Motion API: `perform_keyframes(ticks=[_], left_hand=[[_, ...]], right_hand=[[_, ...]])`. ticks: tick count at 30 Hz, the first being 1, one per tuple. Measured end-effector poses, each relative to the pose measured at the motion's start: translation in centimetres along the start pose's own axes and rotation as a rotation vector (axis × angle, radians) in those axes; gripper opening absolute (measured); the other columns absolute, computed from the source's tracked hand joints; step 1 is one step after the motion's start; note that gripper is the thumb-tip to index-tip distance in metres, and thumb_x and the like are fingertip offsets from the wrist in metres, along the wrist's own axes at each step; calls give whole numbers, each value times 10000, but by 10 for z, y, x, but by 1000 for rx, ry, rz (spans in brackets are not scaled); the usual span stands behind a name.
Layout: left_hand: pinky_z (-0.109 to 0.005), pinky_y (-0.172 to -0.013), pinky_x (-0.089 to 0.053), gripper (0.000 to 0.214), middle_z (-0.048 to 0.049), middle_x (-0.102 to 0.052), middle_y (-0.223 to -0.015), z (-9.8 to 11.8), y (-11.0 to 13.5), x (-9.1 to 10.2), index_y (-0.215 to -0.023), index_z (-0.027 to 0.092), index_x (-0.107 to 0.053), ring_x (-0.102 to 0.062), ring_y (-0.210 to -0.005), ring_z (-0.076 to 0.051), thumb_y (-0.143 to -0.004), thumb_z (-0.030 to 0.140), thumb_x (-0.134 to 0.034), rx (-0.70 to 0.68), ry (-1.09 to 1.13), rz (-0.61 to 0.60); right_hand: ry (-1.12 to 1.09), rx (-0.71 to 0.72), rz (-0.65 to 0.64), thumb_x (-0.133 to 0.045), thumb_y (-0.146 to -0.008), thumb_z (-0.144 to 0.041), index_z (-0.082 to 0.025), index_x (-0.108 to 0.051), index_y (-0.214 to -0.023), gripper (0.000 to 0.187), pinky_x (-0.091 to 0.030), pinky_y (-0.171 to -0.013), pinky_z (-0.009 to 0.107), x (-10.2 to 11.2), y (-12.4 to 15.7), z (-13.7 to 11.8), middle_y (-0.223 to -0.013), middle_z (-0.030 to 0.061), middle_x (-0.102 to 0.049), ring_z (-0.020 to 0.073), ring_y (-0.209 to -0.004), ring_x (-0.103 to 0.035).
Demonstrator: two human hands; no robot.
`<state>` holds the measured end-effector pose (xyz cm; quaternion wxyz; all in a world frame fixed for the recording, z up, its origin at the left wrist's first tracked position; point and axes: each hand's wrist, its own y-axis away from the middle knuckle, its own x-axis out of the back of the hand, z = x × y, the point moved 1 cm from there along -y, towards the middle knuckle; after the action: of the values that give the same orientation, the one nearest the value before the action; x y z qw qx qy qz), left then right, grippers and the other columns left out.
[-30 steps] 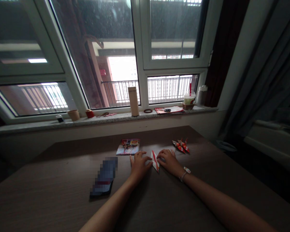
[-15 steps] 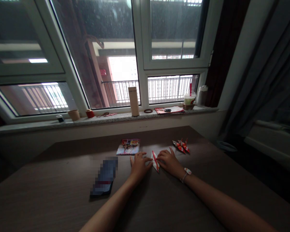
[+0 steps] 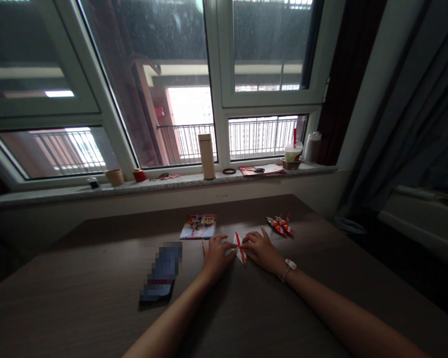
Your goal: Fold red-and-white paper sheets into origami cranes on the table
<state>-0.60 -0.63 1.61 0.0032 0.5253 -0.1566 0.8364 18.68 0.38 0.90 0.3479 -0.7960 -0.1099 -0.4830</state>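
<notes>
A small folded piece of red and white paper [image 3: 240, 248] lies on the dark wooden table [image 3: 97, 308] between my two hands. My left hand [image 3: 214, 256] rests flat on the table with its fingertips pressed on the paper's left edge. My right hand [image 3: 261, 249] presses the paper's right side, fingers bent down onto it. Two finished red paper cranes [image 3: 280, 225] sit just beyond my right hand. A stack of patterned paper sheets [image 3: 198, 226] lies beyond my left hand.
A dark phone [image 3: 162, 273] lies left of my left arm. On the window sill [image 3: 52, 193] stand a tall beige flask [image 3: 206, 156], a cup with a red straw [image 3: 293, 150], small pots and scissors on red paper [image 3: 260, 170]. Curtains hang at right.
Both hands have crept slightly farther along the paper, pressing its fold; the paper's tip now stands a little higher between the fingers.
</notes>
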Motion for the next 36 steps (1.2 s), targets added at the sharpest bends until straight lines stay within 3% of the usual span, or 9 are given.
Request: perform_keyframes(ticks=[8,21,27,31,36], left_hand=[[-728,-1101,-133,191,-70,-578,-1325,-1,0,-1,-1011,378,-764,-431,-1301,-334,-851,343,-666,-22,-28,7],[-750,-1093,-125,173,-59,-587,-1324,0,1,1,-999,394,-763,-441,-1297,-325,-869,368,-652,-52,-108,23],[-761,-1097,-63,193,-35,-581,-1338,7,5,5,-1033,421,-745,-442,-1290,-317,-889,406,-617,-160,-220,37],[-745,-1107,-36,212,-24,-588,-1329,9,6,6,-1069,434,-726,-434,-1295,-298,-905,409,-594,-230,-263,25],[-737,-1113,-39,207,-27,-585,-1310,3,4,5,-1054,438,-734,-439,-1290,-295,-903,423,-593,-196,-241,7]], right_hand=[[-13,1,0,-563,-929,-252,-322,-725,-1044,211,-33,-1154,640,1,0,1,-1066,26,-713,244,-1216,-520],[-45,-88,-48,-582,-921,-270,-354,-736,-1041,212,-83,-1133,662,-1,-2,1,-1114,19,-690,262,-1242,-473],[-138,-142,-64,-595,-912,-299,-378,-745,-1005,193,-75,-1110,710,-1,-3,4,-1116,24,-677,271,-1216,-479],[-138,-145,-69,-594,-906,-305,-358,-747,-987,181,-74,-1113,706,-1,-4,5,-1124,25,-670,276,-1234,-464],[-114,-153,-59,-575,-908,-291,-308,-729,-958,163,-79,-1115,706,-2,-4,3,-1128,26,-672,274,-1240,-474]])
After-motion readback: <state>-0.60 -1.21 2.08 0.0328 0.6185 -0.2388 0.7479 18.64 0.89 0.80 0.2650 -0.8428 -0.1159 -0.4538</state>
